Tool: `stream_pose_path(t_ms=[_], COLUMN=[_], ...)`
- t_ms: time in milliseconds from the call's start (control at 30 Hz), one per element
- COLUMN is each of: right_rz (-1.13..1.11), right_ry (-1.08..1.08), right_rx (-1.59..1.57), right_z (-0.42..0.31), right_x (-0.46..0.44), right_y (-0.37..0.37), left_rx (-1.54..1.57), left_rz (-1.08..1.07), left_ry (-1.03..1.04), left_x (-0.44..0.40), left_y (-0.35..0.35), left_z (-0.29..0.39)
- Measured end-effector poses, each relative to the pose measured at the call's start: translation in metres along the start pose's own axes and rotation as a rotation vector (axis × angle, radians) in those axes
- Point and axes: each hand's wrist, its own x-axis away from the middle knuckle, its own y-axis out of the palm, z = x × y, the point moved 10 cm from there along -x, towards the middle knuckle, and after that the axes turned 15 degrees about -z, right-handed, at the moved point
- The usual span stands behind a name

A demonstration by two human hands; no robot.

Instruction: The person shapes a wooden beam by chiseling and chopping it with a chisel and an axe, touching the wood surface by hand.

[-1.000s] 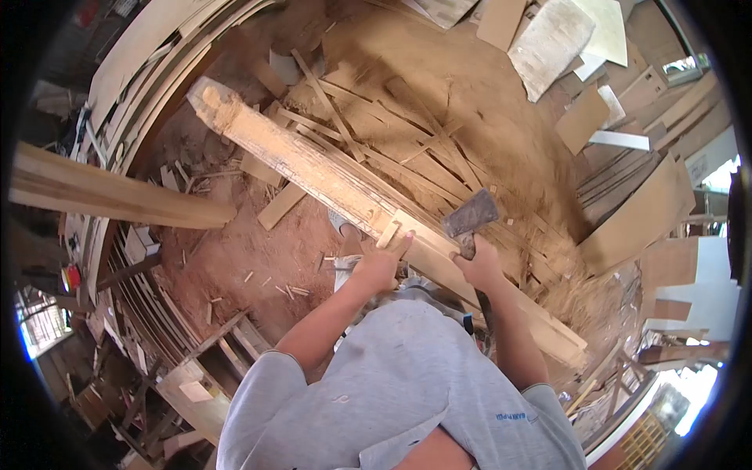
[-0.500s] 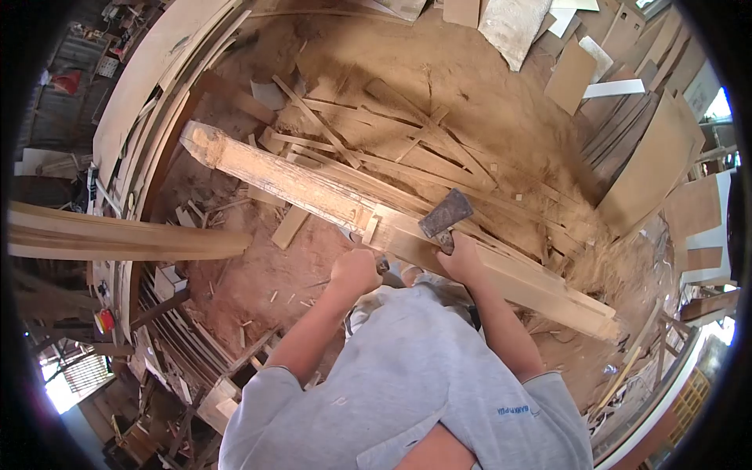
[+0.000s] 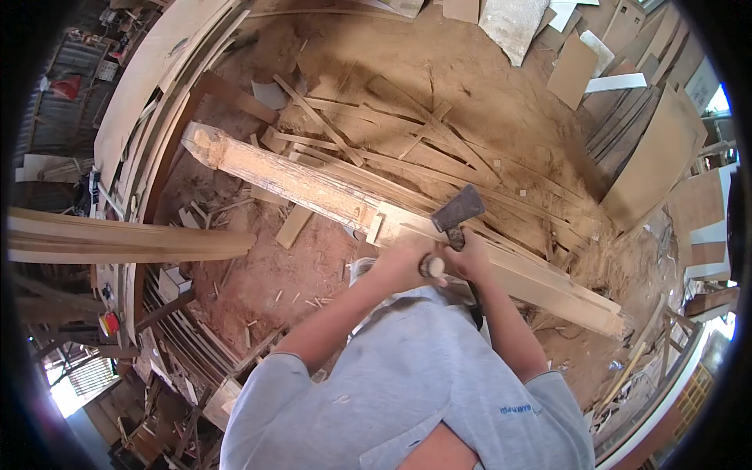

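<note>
A long squared timber beam [image 3: 517,278] lies diagonally before me, its upper-left part carved and roughened. My right hand [image 3: 470,254] is closed around the handle of a hatchet [image 3: 460,207], close below its dark metal head. The hatchet head is over the beam. Beside it, my left hand [image 3: 406,262] is wrapped round a chisel-like tool whose round pale handle end [image 3: 432,266] shows. That tool's working end is hidden by the hand. Both hands are close together over the beam's near edge, next to a raised wooden block [image 3: 376,227].
Loose strips of wood [image 3: 321,117] and sawdust cover the ground beyond the beam. Stacked boards [image 3: 149,102] curve along the left, with a thick plank [image 3: 133,239] jutting in. Sheets of board [image 3: 654,160] lean at the right.
My left hand has moved right with its tool, coming close to my right hand; the handle end now faces me. The hatchet has shifted slightly right and up.
</note>
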Motion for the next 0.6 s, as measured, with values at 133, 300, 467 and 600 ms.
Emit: stream_pose_path(t_ms=[133, 300, 467, 600], right_rz=[0.141, 0.27, 0.445, 0.545], right_ry=[-0.012, 0.124, 0.242, 0.361], right_rx=[-0.131, -0.236, -0.204, -0.49], right_z=[0.035, 0.056, 0.05, 0.031], right_x=[0.011, 0.051, 0.099, 0.134], right_y=[-0.004, -0.026, -0.034, -0.017], left_rx=[0.046, 0.069, -0.067, -0.05], left_rz=[-0.225, -0.03, -0.213, -0.233], left_ry=[0.089, 0.169, 0.218, 0.278], left_x=[-0.032, -0.057, -0.081, -0.083], left_y=[0.028, 0.014, 0.038, 0.046], left_z=[0.018, 0.016, -0.003, -0.005])
